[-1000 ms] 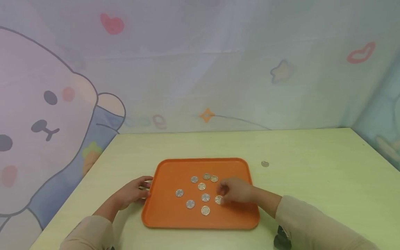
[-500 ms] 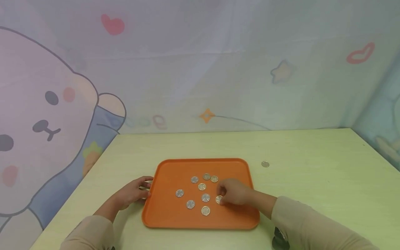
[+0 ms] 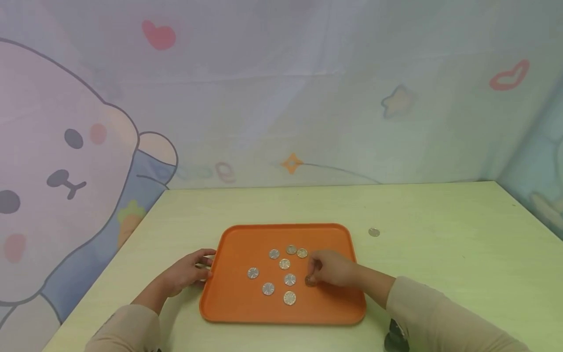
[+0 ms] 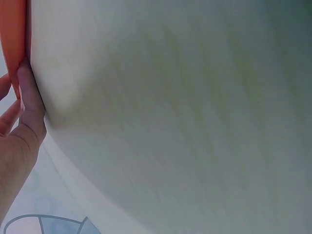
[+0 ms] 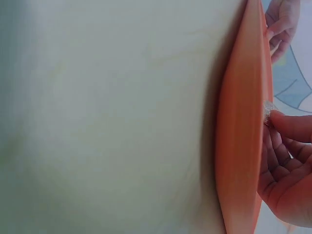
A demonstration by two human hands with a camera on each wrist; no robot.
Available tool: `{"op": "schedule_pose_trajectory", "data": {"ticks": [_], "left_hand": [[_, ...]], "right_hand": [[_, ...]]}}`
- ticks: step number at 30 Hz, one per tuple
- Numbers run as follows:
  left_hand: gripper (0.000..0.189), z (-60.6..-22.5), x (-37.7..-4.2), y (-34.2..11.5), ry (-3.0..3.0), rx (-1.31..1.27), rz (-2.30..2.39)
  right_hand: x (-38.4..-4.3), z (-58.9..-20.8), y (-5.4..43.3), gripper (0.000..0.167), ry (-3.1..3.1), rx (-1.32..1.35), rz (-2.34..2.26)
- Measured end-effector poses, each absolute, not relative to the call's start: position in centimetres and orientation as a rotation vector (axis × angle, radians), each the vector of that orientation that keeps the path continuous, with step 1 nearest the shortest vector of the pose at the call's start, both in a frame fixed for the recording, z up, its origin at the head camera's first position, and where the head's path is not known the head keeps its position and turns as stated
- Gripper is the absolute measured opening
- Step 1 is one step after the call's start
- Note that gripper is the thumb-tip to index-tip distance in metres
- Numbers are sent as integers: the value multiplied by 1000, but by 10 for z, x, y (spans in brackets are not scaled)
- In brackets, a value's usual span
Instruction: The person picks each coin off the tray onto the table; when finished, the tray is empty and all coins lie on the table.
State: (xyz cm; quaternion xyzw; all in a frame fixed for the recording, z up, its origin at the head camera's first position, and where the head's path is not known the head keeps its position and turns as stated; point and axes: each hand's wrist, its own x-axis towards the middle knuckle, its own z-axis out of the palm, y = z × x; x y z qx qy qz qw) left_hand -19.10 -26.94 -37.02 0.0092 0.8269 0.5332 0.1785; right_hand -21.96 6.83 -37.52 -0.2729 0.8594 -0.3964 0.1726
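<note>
My right hand point(image 3: 334, 269) is over the right side of the orange tray point(image 3: 233, 305), pinching a coin point(image 3: 310, 281) between thumb and fingertips. That coin looks tilted up on edge and is partly covered by the fingers. In the right wrist view, its shiny edge point(image 5: 267, 111) shows at the thumb tip. Several silvery round coins point(image 3: 290, 279) lie flat and scattered across the tray's middle. At the tray's left rim, my left hand point(image 3: 189, 271) rests with relaxed fingers touching the side. The left wrist view shows that hand point(image 4: 24, 131) against the orange edge.
One more coin point(image 3: 374, 232) lies on the pale yellow-green table point(image 3: 440, 234), beyond the tray's right rim. A small black object point(image 3: 397, 336) is under the right sleeve. Behind the table hangs a printed cloth point(image 3: 281, 98) with a cartoon bear.
The coin under my right fingertips lay flat and bright before; now it is tipped up and darker in the pinch. The left hand and tray have stayed in place.
</note>
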Motion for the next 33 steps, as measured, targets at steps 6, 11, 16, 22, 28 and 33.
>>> {"op": "schedule_pose_trajectory", "data": {"ticks": [6,11,16,22,28,33], "left_hand": [[53,-371,-193,-270,2342,29,1512],[53,-372,-193,-269,2357,26,1499],[52,-372,-192,-268,2366,13,1494],[52,-372,-191,-269,2364,15,1489],[52,-371,-191,-270,2369,37,1480],[52,-371,-191,-269,2362,35,1479]], "right_hand": [[-222,-372,74,12,2326,-775,-1258],[-224,-367,80,10,2267,-816,-1333],[-227,-363,86,9,2297,-825,-1352],[-232,-361,94,9,2319,-805,-1401],[-238,-354,103,8,2255,-734,-1510],[-243,-348,114,10,2253,-704,-1531]]}}
